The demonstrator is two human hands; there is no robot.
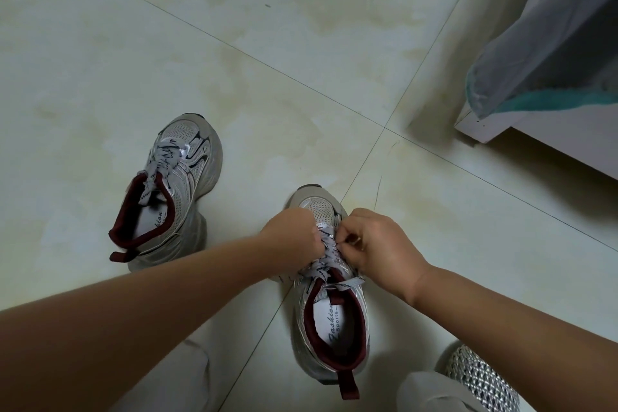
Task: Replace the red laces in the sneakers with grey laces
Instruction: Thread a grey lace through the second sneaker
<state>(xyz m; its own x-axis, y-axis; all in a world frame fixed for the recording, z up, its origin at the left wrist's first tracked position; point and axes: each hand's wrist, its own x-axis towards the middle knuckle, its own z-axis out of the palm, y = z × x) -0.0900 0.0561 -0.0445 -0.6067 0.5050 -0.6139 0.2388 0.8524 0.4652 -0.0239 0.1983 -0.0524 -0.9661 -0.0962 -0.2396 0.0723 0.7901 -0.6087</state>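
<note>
Both hands down on near sneaker (331, 318), standing upright on tiled floor (301, 43). Left hand (291, 234) curled tight, gripping grey lace (326, 252) over eyelets. Right hand (381, 244) pinching same lace from other side, fingers bunched at tongue. Loose lace end (349, 284) trails across dark red collar. Second sneaker (174, 191) well apart to left, grey lace (164, 160) already threaded, ends dropped inside opening. White furniture edge (535, 137) and draped grey-teal cloth (551, 43) far right.
</note>
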